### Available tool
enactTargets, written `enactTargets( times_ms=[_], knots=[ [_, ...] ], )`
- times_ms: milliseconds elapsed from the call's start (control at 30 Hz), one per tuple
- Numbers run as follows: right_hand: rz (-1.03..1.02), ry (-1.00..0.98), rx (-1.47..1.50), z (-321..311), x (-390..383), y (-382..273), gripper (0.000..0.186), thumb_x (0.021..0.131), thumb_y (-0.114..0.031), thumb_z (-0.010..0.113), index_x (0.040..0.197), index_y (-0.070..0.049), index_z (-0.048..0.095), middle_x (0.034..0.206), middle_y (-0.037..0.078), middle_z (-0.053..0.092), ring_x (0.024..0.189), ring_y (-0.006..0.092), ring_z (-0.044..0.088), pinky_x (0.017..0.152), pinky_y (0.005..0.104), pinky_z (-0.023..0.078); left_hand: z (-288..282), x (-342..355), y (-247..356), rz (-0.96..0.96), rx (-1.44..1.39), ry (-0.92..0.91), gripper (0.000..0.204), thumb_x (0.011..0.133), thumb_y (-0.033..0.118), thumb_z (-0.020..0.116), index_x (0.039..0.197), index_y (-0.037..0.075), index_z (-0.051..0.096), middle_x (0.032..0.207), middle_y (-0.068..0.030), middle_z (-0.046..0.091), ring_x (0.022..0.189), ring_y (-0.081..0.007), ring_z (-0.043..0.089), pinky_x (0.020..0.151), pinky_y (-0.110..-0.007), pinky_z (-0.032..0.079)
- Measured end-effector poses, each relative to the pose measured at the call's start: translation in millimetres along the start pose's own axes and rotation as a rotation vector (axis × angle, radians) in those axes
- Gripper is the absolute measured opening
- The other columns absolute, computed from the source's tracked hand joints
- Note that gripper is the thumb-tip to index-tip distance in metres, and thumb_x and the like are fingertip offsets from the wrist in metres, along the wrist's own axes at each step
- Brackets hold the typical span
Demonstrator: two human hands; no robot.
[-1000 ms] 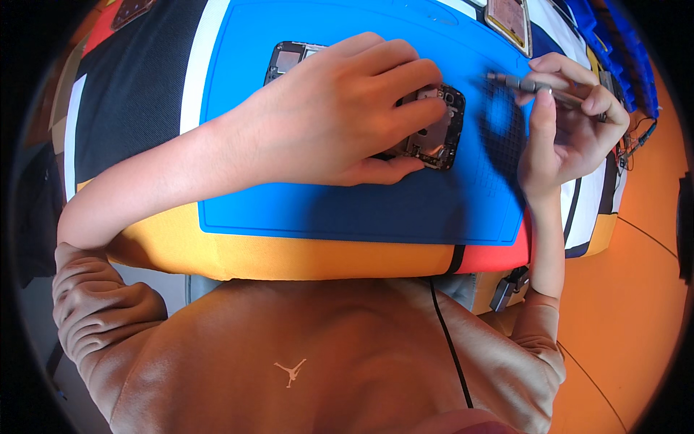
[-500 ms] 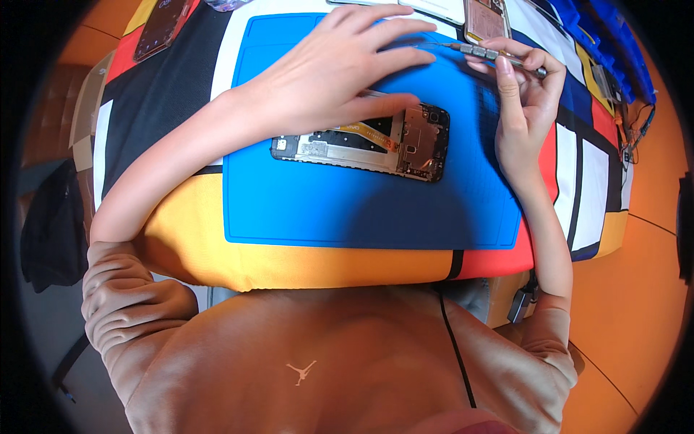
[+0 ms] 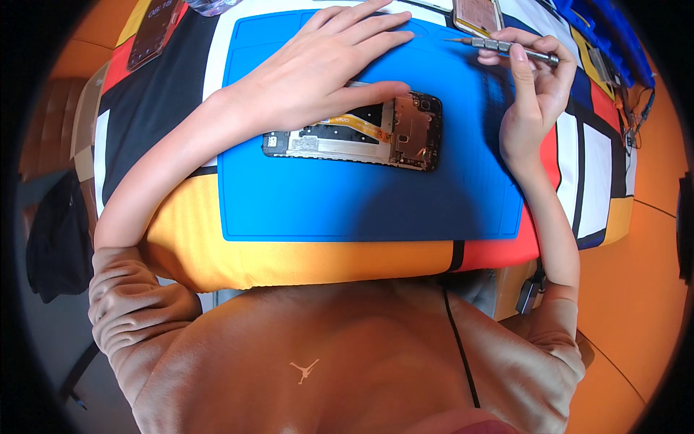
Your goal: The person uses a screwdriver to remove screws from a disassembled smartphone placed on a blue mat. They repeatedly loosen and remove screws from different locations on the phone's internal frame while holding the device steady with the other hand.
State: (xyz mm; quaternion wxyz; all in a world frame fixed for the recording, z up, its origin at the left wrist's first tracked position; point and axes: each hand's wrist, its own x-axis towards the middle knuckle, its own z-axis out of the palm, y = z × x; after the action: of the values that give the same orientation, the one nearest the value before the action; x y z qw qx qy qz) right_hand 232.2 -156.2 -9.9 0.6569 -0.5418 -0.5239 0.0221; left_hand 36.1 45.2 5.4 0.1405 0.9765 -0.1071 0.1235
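An opened smartphone (image 3: 416, 134) lies on the blue work mat (image 3: 325, 210), its inside facing up with a copper-coloured plate and an orange flat cable. Over its far left part reaches my left hand (image 3: 340, 69), palm down with fingers spread, holding nothing; whether the palm touches the phone I cannot tell. Off to the right, my right hand (image 3: 538, 79) grips a small metal precision screwdriver (image 3: 499, 46). The tool lies nearly level, its thin tip pointing left, a little apart from my left fingertips.
Beyond the mat's far right edge is another phone part (image 3: 477, 13) with a pinkish inside. A dark phone (image 3: 154, 32) with a lit screen rests at the far left. Blue bins (image 3: 611, 40) and thin cables (image 3: 635, 119) sit at the right. A colour-blocked cloth (image 3: 303, 264) covers the table.
My left hand has shifted a little left, and my right hand with the screwdriver slightly right, so the tip and left fingers are further apart. The whole view has moved slightly.
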Motion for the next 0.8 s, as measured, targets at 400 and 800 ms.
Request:
enactTargets(
  times_ms=[400, 800],
  knots=[
    [-0.148, -0.143, -0.156, 5, -21, -33, 0.023, 0.109, -0.005, 0.041, 0.131, -0.004, 0.036, 0.100, 0.020, 0.063, 0.069, 0.0110, 0.054, 0.065, 0.0236, 0.047, -3, -1, -1, -0.005, -0.001, -0.014, 0.067, 0.101, 0.040, 0.059, 0.149, -0.004, 0.043, 0.158, -0.0300, 0.035, 0.149, -0.0465, 0.029, 0.121, -0.052, 0.025],
    [-0.339, -0.328, -0.307, 3, -18, -31, 0.021, 0.108, -0.002, 0.042, 0.129, -0.001, 0.039, 0.100, 0.016, 0.063, 0.069, 0.0092, 0.052, 0.060, 0.0195, 0.044, -7, 0, 0, 0.051, -0.122, 0.049, 0.054, 0.094, 0.024, 0.072, 0.139, 0.001, 0.057, 0.153, -0.0245, 0.044, 0.142, -0.0419, 0.043, 0.117, -0.048, 0.036]
  ],
)
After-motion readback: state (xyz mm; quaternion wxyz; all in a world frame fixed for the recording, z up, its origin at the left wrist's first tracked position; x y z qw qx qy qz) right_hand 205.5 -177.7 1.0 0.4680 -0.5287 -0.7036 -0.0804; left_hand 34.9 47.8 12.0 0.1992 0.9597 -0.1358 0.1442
